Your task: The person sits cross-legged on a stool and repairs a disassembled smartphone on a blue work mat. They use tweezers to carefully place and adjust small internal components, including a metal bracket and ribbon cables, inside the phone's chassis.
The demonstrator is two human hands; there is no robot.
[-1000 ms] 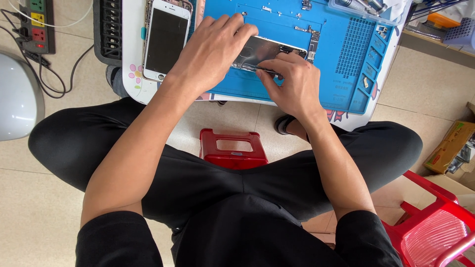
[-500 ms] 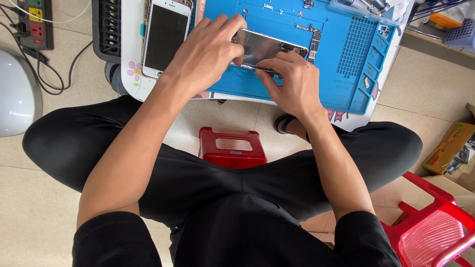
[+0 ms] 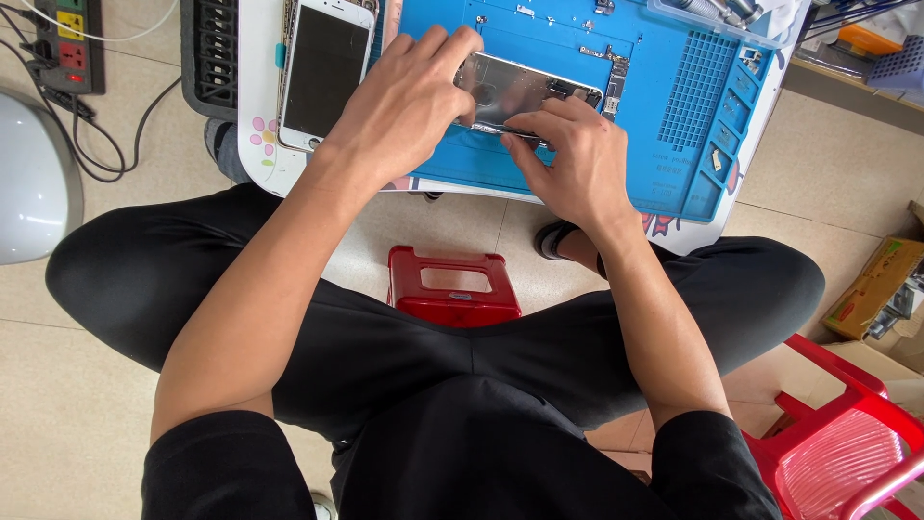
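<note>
An opened phone body [image 3: 525, 91] with a shiny metal inside lies on a blue repair mat [image 3: 664, 106] on a low white table. My left hand [image 3: 404, 101] grips its left end, fingers curled over the top edge. My right hand [image 3: 568, 159] pinches its lower right edge with thumb and fingertips. A white phone [image 3: 322, 67] with a dark screen lies to the left of my left hand, apart from it.
Small parts and screws sit on the mat's upper area. A power strip [image 3: 67, 43] with cables lies on the floor far left, beside a white dome-shaped object [image 3: 29, 178]. A red stool [image 3: 452, 284] stands between my legs; a red chair [image 3: 842, 448] and cardboard boxes [image 3: 881, 284] are at right.
Both hands stay on the phone body, with only a slight shift of the fingers.
</note>
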